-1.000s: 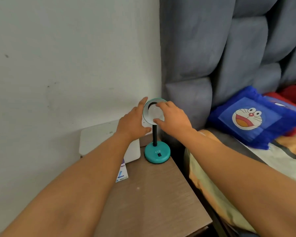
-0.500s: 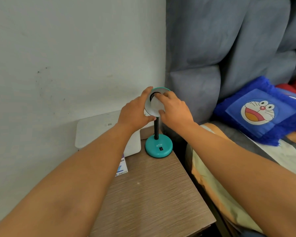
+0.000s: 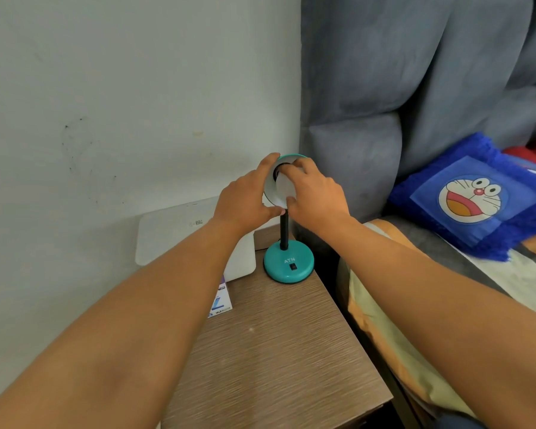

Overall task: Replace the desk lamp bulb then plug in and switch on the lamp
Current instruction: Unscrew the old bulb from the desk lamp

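A small teal desk lamp stands on the back of a wooden bedside table, its round base [image 3: 288, 264] carrying a black switch and a thin black stem. Its shade [image 3: 271, 193] is tilted toward me, white inside with a teal rim. My left hand [image 3: 245, 201] wraps around the left side of the shade. My right hand [image 3: 314, 195] has its thumb and fingers closed on the white bulb [image 3: 283, 187] sitting in the shade. No cord or plug is visible.
A white rounded box [image 3: 174, 236] leans against the wall behind my left forearm, with a printed card [image 3: 220, 301] under it. The table [image 3: 276, 351] ends at a bed on the right, where a blue cartoon cushion [image 3: 474, 196] lies against a grey padded headboard [image 3: 384, 88].
My right hand's fingers have shifted around the bulb, the thumb now lower. The left hand keeps its hold on the shade. The view has drifted slightly.
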